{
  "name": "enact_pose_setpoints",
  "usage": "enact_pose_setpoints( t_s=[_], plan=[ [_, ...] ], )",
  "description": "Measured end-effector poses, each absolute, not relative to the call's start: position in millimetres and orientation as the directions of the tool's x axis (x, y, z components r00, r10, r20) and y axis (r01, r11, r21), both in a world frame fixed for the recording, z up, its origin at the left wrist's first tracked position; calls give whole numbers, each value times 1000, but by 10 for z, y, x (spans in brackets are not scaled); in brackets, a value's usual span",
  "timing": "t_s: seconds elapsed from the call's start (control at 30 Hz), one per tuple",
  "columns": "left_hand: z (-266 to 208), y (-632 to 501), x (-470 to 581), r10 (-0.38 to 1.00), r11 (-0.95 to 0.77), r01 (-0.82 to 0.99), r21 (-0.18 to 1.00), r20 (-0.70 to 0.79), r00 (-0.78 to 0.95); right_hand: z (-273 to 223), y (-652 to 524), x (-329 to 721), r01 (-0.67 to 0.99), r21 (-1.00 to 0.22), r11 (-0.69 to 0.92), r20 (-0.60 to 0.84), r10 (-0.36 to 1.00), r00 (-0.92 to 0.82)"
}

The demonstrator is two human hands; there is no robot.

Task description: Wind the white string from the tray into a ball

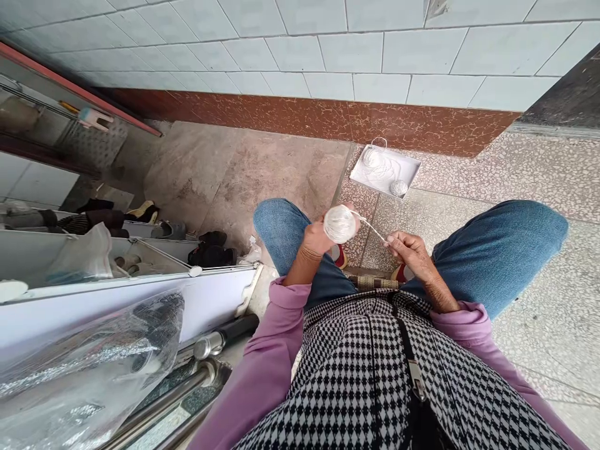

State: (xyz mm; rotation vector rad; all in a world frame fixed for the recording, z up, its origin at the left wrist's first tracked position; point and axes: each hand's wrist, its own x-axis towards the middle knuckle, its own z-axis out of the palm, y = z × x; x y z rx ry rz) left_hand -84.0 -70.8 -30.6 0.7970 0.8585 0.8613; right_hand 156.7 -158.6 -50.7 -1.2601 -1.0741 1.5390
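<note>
A round ball of white yarn (340,225) is in my left hand (317,235), whose fingers curl around its far side and are partly hidden by it. From the ball a taut white strand (372,228) runs to my right hand (409,251), where thumb and fingers pinch it. Both hands are above my lap, between my knees. On the floor beyond them lies a shallow white box lid (412,169) with a loose white skein (374,159) and a smaller white yarn ball (399,188) in it. A loop of yarn hangs over its back edge.
A tiled wall (281,53) with a brown base runs along the far side. At left stands a shoe rack (154,284) with several shoes, a plastic bag (89,256) and clear plastic wrap (117,350). Metal tubes (187,387) lie near my left elbow.
</note>
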Motion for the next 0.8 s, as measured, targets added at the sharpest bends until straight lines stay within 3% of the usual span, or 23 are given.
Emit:
enact_pose_setpoints(
  t_s=[0.13,0.23,0.33,0.43,0.53,0.63,0.8],
  plan=[
    [-228,-624,-971,965,260,-490,832,-204,166,-484,-1590,1785,-23,-982,-190,-191,981,34],
    [-134,-598,-1018,983,179,-534,826,-170,66,-307,-1593,2001,-41,-993,-107,-113,964,241],
    [-73,-597,-1011,985,157,-543,825,-170,27,4,-1619,2225,-125,-992,33,-19,919,394],
    [-62,-624,-974,982,180,-563,807,-176,62,279,-1645,2433,-47,-990,132,97,890,446],
    [-41,-675,-950,982,181,-584,791,-173,70,311,-1636,2584,126,-984,122,167,875,454],
    [39,-698,-994,986,131,-618,775,-168,-2,86,-1616,2644,267,-963,28,145,891,430],
    [244,-575,-1351,971,-122,-666,736,-50,-233,-280,-1665,2560,344,-934,-93,37,934,354]
  ],
)
